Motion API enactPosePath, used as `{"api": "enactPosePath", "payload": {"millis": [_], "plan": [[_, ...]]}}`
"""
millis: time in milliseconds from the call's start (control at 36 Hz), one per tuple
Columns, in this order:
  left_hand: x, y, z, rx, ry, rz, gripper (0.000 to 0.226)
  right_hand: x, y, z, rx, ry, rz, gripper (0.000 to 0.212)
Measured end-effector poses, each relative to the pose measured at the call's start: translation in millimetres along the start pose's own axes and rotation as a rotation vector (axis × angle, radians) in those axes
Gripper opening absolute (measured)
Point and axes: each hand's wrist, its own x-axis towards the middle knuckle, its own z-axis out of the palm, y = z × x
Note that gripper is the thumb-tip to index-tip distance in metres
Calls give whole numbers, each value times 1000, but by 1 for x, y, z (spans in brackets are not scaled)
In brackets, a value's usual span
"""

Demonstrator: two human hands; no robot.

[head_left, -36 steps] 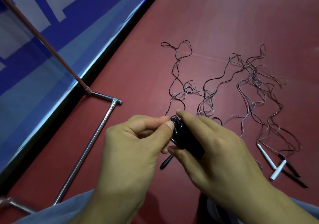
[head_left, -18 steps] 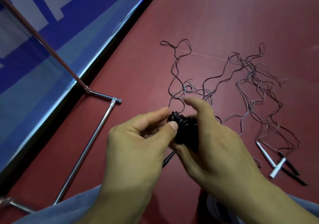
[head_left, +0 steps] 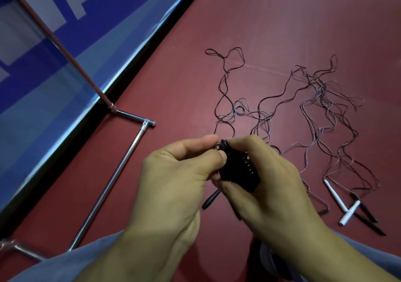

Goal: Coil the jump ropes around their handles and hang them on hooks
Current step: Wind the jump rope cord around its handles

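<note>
Jump rope bundle (head_left: 238,171), black, is gripped in the right hand (head_left: 271,179), while the left hand (head_left: 173,177) pinches its cord end (head_left: 221,145). Slacken that pinch and the coils could spring loose.

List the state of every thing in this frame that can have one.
Black rope bundle: coiled, held off the floor by both hands.
Left hand: fingers pinch the bundle's top.
Right hand: grips the bundle.
Loose ropes: uncoiled, tangled on the floor.
White handles: lying on the floor, touching.
Black handles: lying on the floor beside them.
Rack: standing on the floor.
</note>
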Motion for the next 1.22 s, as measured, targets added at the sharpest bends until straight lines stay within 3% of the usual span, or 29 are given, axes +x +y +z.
{"api": "enactPosePath", "payload": {"millis": [333, 639, 861, 1028, 1222], "plan": [[0, -2, -4, 180, 27, 142, 22, 2, 2, 6, 41, 40, -75, 43], [5, 2, -12, 640, -64, 471, 27, 5, 10, 7, 168, 10, -103, 58], [15, 0, -11, 813, -51, 616, 26, 6, 17, 11, 124, 20, -106, 53], [18, 6, -8, 861, -70, 582, 51, 4, 16, 9, -6, 22, -118, 55], [22, 10, -4, 968, -62, 493, 42, 3, 16, 12, -158, -63, -127, 55]]}}
